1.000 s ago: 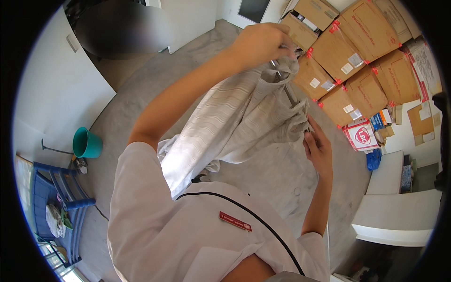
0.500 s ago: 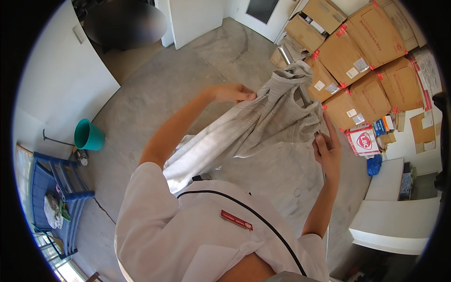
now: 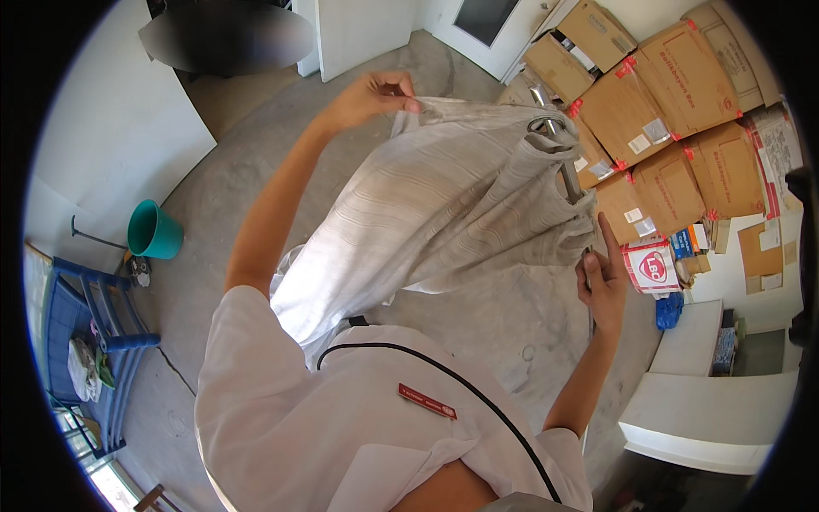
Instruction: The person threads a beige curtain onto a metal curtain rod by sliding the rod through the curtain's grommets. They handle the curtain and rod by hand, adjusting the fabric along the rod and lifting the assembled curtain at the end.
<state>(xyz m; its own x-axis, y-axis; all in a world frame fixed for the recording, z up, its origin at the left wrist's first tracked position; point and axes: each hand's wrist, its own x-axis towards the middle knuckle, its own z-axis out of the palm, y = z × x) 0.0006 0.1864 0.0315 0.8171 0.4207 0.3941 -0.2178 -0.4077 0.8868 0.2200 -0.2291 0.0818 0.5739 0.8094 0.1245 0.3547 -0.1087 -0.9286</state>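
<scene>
A pale grey-beige curtain (image 3: 384, 196) with ring holes hangs bunched on a shiny metal curtain rod (image 3: 571, 177). My left hand (image 3: 375, 101) pinches the curtain's top corner between thumb and fingers, out to the left, so the cloth spreads between hand and rod. Thin folds are gathered along the rod near its far end. Around the rod's near part, below the gathered cloth, my right hand (image 3: 604, 286) is closed, its index finger stretched up beside the curtain's edge. The curtain's lower part drapes toward my chest.
Several cardboard boxes (image 3: 691, 72) are stacked at the right, close beyond the rod's end. White cabinets (image 3: 695, 410) stand at the lower right. A green bucket (image 3: 155, 230) and a blue bench (image 3: 107, 316) are at the left. A white door (image 3: 478, 38) stands at the back.
My left hand has moved up and to the left with the curtain's corner, pulling the top edge out and spreading the folds. My right hand stays on the rod.
</scene>
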